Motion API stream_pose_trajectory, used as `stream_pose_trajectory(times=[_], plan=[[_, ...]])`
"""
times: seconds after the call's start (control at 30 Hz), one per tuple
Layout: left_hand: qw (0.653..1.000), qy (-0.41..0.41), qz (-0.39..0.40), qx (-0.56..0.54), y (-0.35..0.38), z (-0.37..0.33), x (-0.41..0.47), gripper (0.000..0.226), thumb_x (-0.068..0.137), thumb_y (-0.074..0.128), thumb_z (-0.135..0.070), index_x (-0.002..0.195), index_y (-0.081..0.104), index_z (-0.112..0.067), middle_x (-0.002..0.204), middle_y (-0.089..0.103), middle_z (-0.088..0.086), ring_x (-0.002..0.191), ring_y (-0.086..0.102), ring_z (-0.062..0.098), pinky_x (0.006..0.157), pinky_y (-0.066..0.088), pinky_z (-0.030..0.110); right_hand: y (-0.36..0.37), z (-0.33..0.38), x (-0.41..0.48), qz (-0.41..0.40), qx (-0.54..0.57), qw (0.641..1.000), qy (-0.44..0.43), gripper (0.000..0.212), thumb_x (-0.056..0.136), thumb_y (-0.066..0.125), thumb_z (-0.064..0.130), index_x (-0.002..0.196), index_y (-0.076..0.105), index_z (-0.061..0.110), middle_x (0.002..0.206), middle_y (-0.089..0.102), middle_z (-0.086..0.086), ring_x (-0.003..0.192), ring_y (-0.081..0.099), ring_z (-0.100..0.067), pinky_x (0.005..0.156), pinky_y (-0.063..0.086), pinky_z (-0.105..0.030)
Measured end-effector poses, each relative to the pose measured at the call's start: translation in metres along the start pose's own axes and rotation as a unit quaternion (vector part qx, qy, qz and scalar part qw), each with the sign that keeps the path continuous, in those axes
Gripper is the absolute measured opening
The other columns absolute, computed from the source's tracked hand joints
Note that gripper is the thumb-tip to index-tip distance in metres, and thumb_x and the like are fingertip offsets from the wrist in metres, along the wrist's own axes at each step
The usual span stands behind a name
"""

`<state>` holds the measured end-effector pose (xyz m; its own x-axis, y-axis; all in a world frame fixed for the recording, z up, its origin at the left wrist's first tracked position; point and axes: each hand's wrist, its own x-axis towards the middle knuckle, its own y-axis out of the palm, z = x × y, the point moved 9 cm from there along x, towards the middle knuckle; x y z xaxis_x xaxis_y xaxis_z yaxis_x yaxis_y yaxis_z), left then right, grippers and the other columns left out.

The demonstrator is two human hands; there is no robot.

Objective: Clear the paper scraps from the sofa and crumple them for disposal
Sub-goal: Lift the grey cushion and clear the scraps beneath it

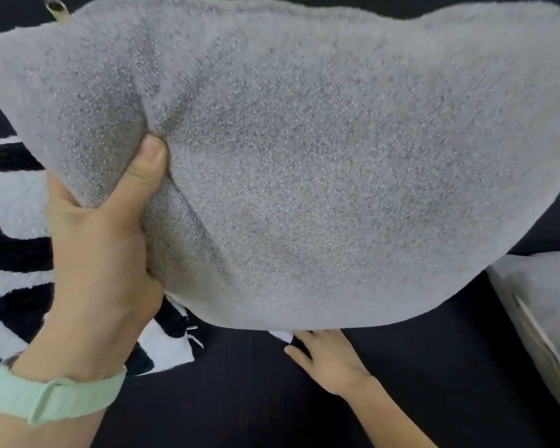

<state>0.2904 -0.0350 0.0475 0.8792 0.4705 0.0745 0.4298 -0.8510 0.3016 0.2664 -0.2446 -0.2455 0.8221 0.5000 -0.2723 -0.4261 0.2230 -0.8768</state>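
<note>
A big grey fuzzy cushion is lifted off the dark sofa seat and fills most of the head view. My left hand grips its lower left corner, thumb pressed into the fabric. My right hand reaches under the cushion's lower edge, with its fingers on a white paper scrap. Only a small corner of that scrap shows; the rest and my fingertips are hidden by the cushion.
A black-and-white patterned cushion lies at the left on the sofa. Another grey cushion with a zip seam rests at the right edge. A mint-green band wraps my left wrist.
</note>
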Motion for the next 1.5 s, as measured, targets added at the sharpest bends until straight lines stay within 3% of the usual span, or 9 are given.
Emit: stream_pose_trajectory(times=[0.13, 0.3, 0.47, 0.6, 0.73, 0.83, 0.97, 1.23, 1.5], plan=[[0.998, 0.045, -0.028, 0.03, -0.004, -0.007, -0.013, 0.068, 0.078, 0.074, -0.027, 0.14, 0.05, -0.015, 0.127, 0.069, -0.006, 0.116, 0.066, 0.012, 0.096, 0.054, 0.034, 0.009, 0.008, -0.028, -0.051, -0.011, 0.996, -0.073, 0.05, 0.101, 0.027, 0.055, 0.146, 0.041, 0.037, 0.138, 0.056, 0.01, 0.13, 0.052, -0.016, 0.114, 0.034, -0.031], [0.999, -0.015, -0.038, 0.02, -0.005, 0.014, -0.029, 0.06, 0.083, 0.072, -0.018, 0.139, 0.05, -0.018, 0.13, 0.067, -0.002, 0.117, 0.066, 0.015, 0.099, 0.053, 0.04, 0.023, 0.016, -0.081, -0.024, 0.021, 0.987, -0.158, 0.047, 0.101, 0.04, 0.049, 0.147, 0.035, 0.042, 0.165, 0.018, 0.014, 0.153, 0.01, -0.015, 0.124, 0.01, -0.035], [0.996, -0.076, -0.047, 0.009, -0.009, 0.038, -0.039, 0.055, 0.087, 0.07, -0.021, 0.139, 0.051, -0.024, 0.129, 0.068, -0.006, 0.115, 0.067, 0.013, 0.096, 0.055, 0.04, 0.022, 0.025, -0.124, -0.067, -0.057, 0.973, -0.212, 0.036, 0.095, 0.049, 0.053, 0.13, 0.052, 0.044, 0.158, 0.037, 0.01, 0.147, 0.032, -0.02, 0.111, 0.042, -0.034], [0.995, -0.098, -0.032, 0.014, -0.007, 0.042, -0.033, 0.054, 0.088, 0.07, -0.025, 0.138, 0.052, -0.028, 0.127, 0.068, -0.008, 0.113, 0.068, 0.012, 0.094, 0.055, 0.039, -0.005, 0.022, -0.147, -0.146, -0.041, 0.964, -0.217, 0.026, 0.098, 0.048, 0.052, 0.122, 0.059, 0.048, 0.153, 0.045, 0.012, 0.143, 0.042, -0.018, 0.115, 0.036, -0.039], [0.994, -0.107, -0.026, 0.024, -0.006, 0.042, -0.031, 0.053, 0.086, 0.071, -0.025, 0.136, 0.053, -0.028, 0.125, 0.07, -0.008, 0.109, 0.07, 0.011, 0.09, 0.055, 0.037, -0.1, -0.032, -0.176, -0.381, 0.183, 0.905, -0.05, 0.008, 0.087, 0.066, 0.029, 0.084, 0.073, 0.03, 0.101, 0.068, 0.014, 0.102, 0.064, -0.011, 0.085, 0.049, -0.041], [0.993, -0.099, -0.029, 0.049, -0.002, 0.04, -0.028, 0.057, 0.082, 0.074, -0.029, 0.135, 0.053, -0.027, 0.124, 0.07, -0.01, 0.107, 0.07, 0.009, 0.088, 0.056, 0.034, -0.148, -0.092, -0.185, -0.46, 0.348, 0.807, 0.126, 0.027, 0.087, 0.069, 0.041, 0.11, 0.057, 0.035, 0.116, 0.054, 0.012, 0.11, 0.057, -0.013, 0.094, 0.046, -0.027], [0.991, -0.061, -0.016, 0.117, 0.006, 0.035, -0.02, 0.056, 0.072, 0.075, -0.041, 0.124, 0.055, -0.033, 0.12, 0.068, -0.015, 0.106, 0.067, 0.002, 0.09, 0.053, 0.027, -0.182, -0.1, -0.147, -0.345, 0.445, 0.82, 0.107, 0.091, 0.08, 0.071, 0.042, 0.154, 0.019, 0.039, 0.157, 0.029, 0.022, 0.144, 0.031, 0.0, 0.113, 0.028, -0.029], [0.976, -0.028, 0.014, 0.214, 0.005, 0.037, -0.012, 0.087, 0.071, 0.068, -0.055, 0.146, 0.037, -0.026, 0.128, 0.056, -0.021, 0.115, 0.053, -0.005, 0.098, 0.043, 0.022, -0.183, -0.084, -0.129, -0.304, 0.456, 0.829, 0.112, 0.102, 0.076, 0.077, 0.051, 0.155, 0.013, 0.042, 0.158, 0.025, 0.028, 0.148, 0.024, -0.002, 0.121, 0.026, -0.051], [0.97, -0.023, -0.014, 0.241, 0.0, 0.028, -0.019, 0.096, 0.067, 0.07, -0.059, 0.147, 0.033, -0.02, 0.137, 0.051, -0.007, 0.122, 0.053, 0.013, 0.104, 0.045, 0.037, -0.199, -0.083, -0.137, -0.289, 0.428, 0.844, 0.144, 0.085, 0.084, 0.07, 0.045, 0.154, 0.022, 0.037, 0.158, 0.032, 0.02, 0.144, 0.032, -0.005, 0.119, 0.031, -0.043]])
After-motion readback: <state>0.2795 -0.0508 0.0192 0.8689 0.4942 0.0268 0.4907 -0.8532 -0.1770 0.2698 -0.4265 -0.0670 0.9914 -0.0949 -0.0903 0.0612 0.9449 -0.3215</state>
